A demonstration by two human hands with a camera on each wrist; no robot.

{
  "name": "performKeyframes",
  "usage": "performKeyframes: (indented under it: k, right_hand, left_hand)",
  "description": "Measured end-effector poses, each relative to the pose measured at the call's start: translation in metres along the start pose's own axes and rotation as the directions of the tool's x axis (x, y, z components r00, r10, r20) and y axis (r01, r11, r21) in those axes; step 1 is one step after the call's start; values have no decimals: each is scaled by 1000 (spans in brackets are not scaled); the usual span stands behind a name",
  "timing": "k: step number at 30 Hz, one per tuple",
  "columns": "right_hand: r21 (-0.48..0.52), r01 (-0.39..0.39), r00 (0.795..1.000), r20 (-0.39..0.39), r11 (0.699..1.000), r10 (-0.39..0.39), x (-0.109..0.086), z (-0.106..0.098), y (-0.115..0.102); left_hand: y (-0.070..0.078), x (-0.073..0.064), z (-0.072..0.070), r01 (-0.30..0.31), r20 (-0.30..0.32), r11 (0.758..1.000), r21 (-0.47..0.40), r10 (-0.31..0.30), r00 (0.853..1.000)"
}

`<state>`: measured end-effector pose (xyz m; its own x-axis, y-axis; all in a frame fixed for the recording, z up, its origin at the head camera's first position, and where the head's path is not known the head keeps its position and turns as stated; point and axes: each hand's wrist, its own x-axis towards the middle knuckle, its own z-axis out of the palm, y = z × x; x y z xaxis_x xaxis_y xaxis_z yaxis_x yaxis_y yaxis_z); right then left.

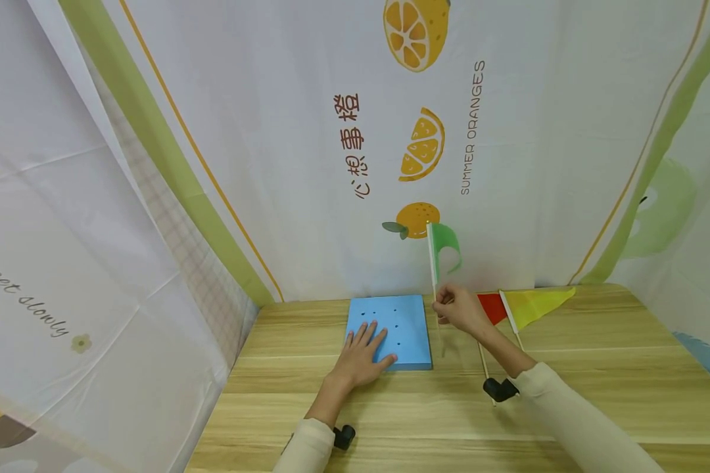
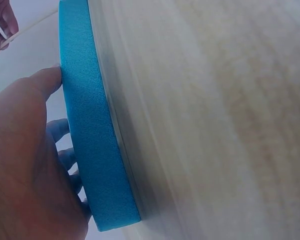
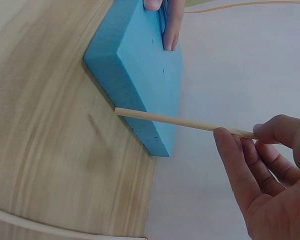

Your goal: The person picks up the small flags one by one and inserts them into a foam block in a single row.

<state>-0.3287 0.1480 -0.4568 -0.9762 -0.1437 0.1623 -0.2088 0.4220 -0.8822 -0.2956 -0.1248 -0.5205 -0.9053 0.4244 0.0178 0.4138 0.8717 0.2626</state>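
A blue foam block with several small holes in its top lies flat near the back of the wooden table. My left hand rests on its front left part, fingers spread. Just right of the block, my right hand pinches the thin wooden stick of a small green flag between thumb and fingers. The flag stands upright with its cloth above the hand. In the right wrist view the bare lower end of the stick shows beside the foam, apart from its holes.
Right of the block lie a red flag and a yellow flag on sticks, partly under the right forearm. A white printed curtain hangs behind the wooden table.
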Motion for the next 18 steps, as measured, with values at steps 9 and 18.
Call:
performKeyframes:
  k: [9,18]
  right_hand:
    - [-14,4,1000,-7,1000,-4,7,1,-4]
    - [-35,32,999,-11,999,-33,15,1,-8]
  left_hand:
    - [-1,1,1,-2,1,1000,8,2,1000]
    - [1,0,1,5,8,1000,9,-5,1000]
